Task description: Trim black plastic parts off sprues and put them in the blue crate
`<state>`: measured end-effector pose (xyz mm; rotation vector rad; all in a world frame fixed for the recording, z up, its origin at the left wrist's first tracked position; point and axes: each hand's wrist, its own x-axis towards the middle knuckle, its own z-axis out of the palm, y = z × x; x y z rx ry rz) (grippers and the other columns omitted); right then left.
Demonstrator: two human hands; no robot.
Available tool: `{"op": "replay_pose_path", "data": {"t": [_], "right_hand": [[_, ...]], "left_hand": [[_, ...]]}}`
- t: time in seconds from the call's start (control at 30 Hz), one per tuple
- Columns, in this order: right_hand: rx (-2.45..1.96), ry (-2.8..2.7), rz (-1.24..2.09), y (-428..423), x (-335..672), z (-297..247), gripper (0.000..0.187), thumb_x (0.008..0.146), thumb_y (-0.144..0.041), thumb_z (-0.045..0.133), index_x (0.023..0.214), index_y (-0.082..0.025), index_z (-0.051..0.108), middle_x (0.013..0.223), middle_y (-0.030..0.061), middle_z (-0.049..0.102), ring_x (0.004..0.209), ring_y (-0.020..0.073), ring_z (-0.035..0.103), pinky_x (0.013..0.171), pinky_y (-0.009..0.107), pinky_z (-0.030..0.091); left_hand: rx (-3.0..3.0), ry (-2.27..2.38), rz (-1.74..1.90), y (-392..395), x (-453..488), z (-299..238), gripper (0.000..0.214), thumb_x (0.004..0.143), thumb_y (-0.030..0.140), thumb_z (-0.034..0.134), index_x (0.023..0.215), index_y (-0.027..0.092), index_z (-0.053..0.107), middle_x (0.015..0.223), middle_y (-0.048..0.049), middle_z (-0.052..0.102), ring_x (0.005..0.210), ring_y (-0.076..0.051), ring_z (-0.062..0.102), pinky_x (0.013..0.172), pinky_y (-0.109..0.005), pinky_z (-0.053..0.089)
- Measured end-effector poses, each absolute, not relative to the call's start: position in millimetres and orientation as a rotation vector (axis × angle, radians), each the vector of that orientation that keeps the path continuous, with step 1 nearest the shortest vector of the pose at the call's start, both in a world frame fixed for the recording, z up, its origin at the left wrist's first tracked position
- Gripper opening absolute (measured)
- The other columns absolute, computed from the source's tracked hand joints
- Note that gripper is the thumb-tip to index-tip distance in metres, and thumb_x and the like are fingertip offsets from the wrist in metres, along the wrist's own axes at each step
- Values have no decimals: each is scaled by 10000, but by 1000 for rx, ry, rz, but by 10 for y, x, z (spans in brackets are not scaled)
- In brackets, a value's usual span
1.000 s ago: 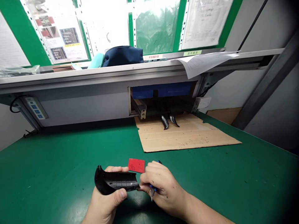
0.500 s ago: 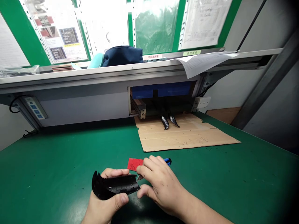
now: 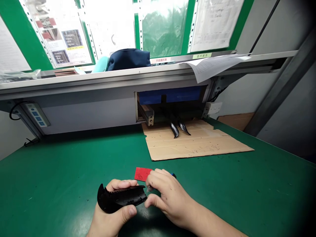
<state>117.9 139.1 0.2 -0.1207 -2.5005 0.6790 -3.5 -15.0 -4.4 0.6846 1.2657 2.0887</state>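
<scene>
My left hand (image 3: 116, 210) is wrapped round a black curved plastic part (image 3: 123, 198), hollow like a half shell, with its open side facing up and a wider rounded end at the left. My right hand (image 3: 168, 197) is closed on a knife (image 3: 174, 175) whose blue-and-black handle end pokes out behind the knuckles. Its metal tip shows dimly between the fingers, close to the right end of the plastic part but apart from it. The right thumb is at that end of the part. Most of the knife is hidden by the fingers.
A red card (image 3: 142, 173) with black writing lies just behind my hands on the green tabletop (image 3: 74, 168). Farther back, two glossy dark curved pieces (image 3: 174, 129) rest on a cardboard sheet (image 3: 182, 148) below an opening. A shelf (image 3: 98, 79) crosses above the table.
The knife's tip has drawn back from the end of the plastic part. Its handle has turned, so less blue shows behind my right hand. My left hand has hardly moved.
</scene>
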Motion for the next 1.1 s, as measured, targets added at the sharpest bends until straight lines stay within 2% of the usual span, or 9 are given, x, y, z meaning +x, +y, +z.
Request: {"op": "replay_pose_path", "data": {"t": [0.13,0.37,0.5,0.6,0.77,0.83,0.93,1.03,1.1], "right_hand": [[-131,-2407,786,1385,1184,23,523,951,-675,422,782,-183,477,788,5,544,720,171,430,647,286,270],[-3,-2307,614,1370,1205,47,367,979,-532,511,862,-184,526,757,2,497,682,164,393,632,290,232],[101,-2336,523,1328,1226,67,279,984,-471,528,960,-196,574,819,25,505,698,173,401,643,299,240],[103,-2345,587,1281,1215,57,213,1002,-340,480,889,-195,585,783,20,497,697,175,411,646,303,256],[-83,-2257,883,1126,1128,-34,116,924,-244,545,824,-190,565,811,23,507,734,177,468,674,292,351],[-134,-2288,934,1054,1083,-71,60,853,-230,625,839,-200,575,865,29,506,757,180,483,673,279,388],[-165,-2351,970,1008,1021,-112,150,766,-208,702,857,-211,583,939,33,525,776,182,509,661,264,428],[-77,-2363,963,1073,1004,-159,21,852,-226,604,868,-222,591,937,34,567,788,185,551,679,270,468],[-8,-2372,933,1172,1036,-210,76,924,-257,529,904,-234,599,940,42,591,827,195,583,726,282,497]], "left_hand": [[667,1259,2108,-132,-27,-29,476,482,293,938,881,212,692,965,-58,704,932,-244,659,817,-303,561],[611,1251,2131,-121,-31,-48,515,494,287,932,935,211,677,1017,-69,693,952,-250,646,814,-303,555],[575,1203,2088,-104,-28,-93,567,531,316,919,1018,205,652,1069,-96,679,991,-270,633,840,-323,536],[424,1096,2032,-67,-24,-132,609,560,350,907,1083,197,636,1108,-120,668,1051,-300,613,921,-381,496],[188,843,1976,-10,-86,-156,647,645,491,828,1195,238,599,1271,-117,593,1265,-299,467,1126,-455,297],[156,751,1972,-4,-130,-167,611,647,502,821,1166,253,618,1294,-106,580,1278,-284,456,1131,-449,301],[175,662,1945,11,-165,-211,496,698,491,789,1090,217,659,1287,-114,583,1278,-276,460,1123,-424,327],[217,616,1981,73,-137,-275,346,787,437,727,1022,192,657,1251,-120,604,1251,-252,491,1120,-398,327],[328,662,2035,129,-129,-280,307,856,438,641,1051,203,615,1237,-118,607,1215,-245,525,1106,-423,337]]}}
